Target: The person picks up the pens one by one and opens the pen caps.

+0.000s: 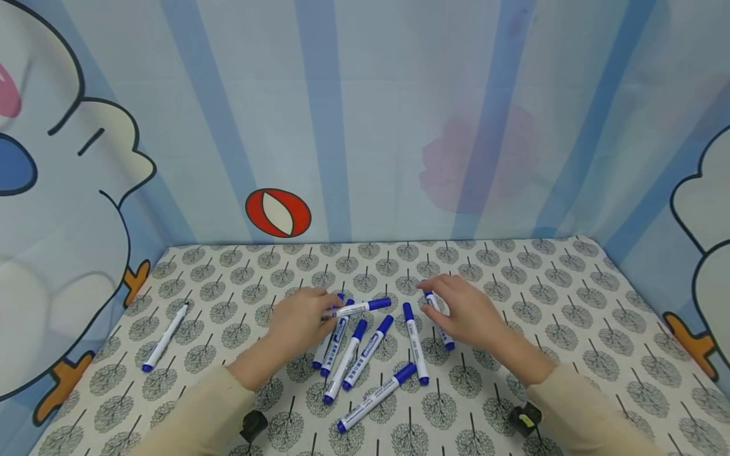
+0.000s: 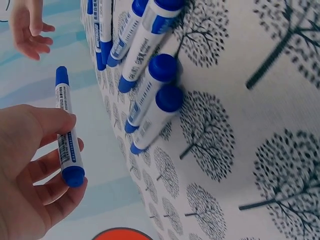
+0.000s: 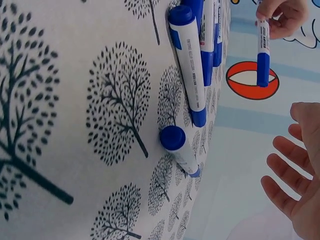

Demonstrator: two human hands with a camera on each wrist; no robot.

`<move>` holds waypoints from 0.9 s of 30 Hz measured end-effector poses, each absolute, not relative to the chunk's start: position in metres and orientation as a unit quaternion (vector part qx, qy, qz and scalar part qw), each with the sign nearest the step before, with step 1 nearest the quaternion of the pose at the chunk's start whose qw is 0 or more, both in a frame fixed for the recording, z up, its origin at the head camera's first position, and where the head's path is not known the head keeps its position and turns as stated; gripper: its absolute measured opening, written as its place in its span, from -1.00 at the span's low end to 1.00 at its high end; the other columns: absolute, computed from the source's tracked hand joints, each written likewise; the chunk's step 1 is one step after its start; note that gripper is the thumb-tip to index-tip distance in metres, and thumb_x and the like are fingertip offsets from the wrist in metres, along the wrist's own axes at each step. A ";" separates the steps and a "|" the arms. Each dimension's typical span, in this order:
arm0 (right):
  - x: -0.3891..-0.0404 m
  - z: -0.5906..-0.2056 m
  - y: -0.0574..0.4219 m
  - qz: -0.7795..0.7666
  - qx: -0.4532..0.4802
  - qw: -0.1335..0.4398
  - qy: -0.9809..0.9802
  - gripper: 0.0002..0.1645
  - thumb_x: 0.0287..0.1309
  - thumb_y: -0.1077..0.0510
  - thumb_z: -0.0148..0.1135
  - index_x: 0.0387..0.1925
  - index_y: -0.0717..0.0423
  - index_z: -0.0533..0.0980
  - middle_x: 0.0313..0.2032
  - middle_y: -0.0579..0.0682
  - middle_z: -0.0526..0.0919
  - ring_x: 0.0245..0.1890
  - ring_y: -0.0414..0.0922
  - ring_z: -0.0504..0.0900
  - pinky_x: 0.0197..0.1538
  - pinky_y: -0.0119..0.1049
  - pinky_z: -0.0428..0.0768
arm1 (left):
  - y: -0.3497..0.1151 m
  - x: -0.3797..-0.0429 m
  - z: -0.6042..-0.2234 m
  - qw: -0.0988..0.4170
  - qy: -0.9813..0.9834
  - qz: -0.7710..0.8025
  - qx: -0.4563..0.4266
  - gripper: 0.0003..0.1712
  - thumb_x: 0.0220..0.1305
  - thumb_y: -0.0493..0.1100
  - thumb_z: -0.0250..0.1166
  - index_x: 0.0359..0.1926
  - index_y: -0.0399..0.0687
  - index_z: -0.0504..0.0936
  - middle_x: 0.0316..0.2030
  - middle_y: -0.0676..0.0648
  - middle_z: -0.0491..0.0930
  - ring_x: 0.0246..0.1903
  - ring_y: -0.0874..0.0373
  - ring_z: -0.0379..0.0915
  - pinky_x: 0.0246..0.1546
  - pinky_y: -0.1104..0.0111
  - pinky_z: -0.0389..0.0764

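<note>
My left hand (image 1: pixel 299 322) pinches a whiteboard marker (image 1: pixel 356 308) with a white barrel and a blue cap, its thumb and fingers on the barrel. In the left wrist view this marker (image 2: pixel 64 97) is raised off the cloth. With fingers spread and bent a little, my right hand (image 1: pixel 464 311) hovers by another marker (image 1: pixel 440 323) and holds nothing. That hand (image 3: pixel 302 172) stands apart from the markers in the right wrist view. Between the hands lie several similar markers, among them a slanted marker (image 1: pixel 371 402) nearest me and a more upright marker (image 1: pixel 416 342).
A lone marker (image 1: pixel 165 337) lies at the table's left. The tablecloth (image 1: pixel 576 354) bears a tree print. Behind the table hangs a striped blue backdrop (image 1: pixel 376 126) with cartoon figures. Small black devices (image 1: pixel 253 425) are near both sleeves.
</note>
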State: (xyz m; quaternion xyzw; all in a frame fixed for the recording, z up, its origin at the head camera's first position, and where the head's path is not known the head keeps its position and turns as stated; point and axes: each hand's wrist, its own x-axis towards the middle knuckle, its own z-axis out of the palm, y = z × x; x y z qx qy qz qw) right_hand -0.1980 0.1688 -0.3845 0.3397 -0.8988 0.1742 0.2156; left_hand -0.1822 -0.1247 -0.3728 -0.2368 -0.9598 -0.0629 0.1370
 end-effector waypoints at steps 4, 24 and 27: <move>-0.196 -0.384 0.163 0.171 0.346 0.210 -0.899 -0.54 0.04 0.05 0.28 0.02 0.06 0.48 -0.12 -0.06 0.59 -0.14 -0.12 0.56 -0.15 -0.26 0.58 | -0.119 -0.183 -0.373 0.146 -0.954 -0.067 -0.252 -0.71 -0.03 -0.09 0.41 -0.19 0.13 0.66 -0.44 0.14 0.54 -0.48 0.29 0.42 -0.64 0.53 0.37; -0.189 -0.391 0.139 0.147 0.329 0.168 -0.917 -0.53 0.03 -0.03 0.30 0.01 -0.05 0.49 -0.19 -0.16 0.61 -0.25 -0.20 0.58 -0.22 -0.30 0.57 | -0.097 -0.182 -0.371 0.158 -0.946 -0.064 -0.275 -0.71 -0.02 -0.04 0.40 -0.19 0.21 0.65 -0.41 0.16 0.55 -0.43 0.28 0.38 -0.60 0.54 0.34; -0.188 -0.392 0.137 0.148 0.335 0.179 -0.913 -0.59 0.03 -0.04 0.30 -0.05 -0.05 0.52 -0.27 -0.19 0.59 -0.36 -0.26 0.53 -0.33 -0.40 0.52 | -0.097 -0.181 -0.372 0.165 -0.942 -0.070 -0.282 -0.71 -0.02 -0.04 0.40 -0.19 0.21 0.65 -0.42 0.16 0.54 -0.46 0.28 0.35 -0.61 0.55 0.32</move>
